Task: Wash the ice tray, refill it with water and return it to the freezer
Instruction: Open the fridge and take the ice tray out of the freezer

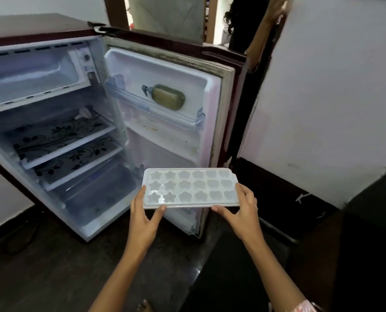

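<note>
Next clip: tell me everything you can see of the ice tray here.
The ice tray is a pale, translucent white rectangle that looks like plastic, with a flat rim and three rows of six moulds: stars at its left end, rounder flower-like shapes across the rest. Whether the moulds hold water or ice cannot be told. It is held face up and roughly level in front of the open fridge, the left hand gripping its left end and the right hand its right.
</note>
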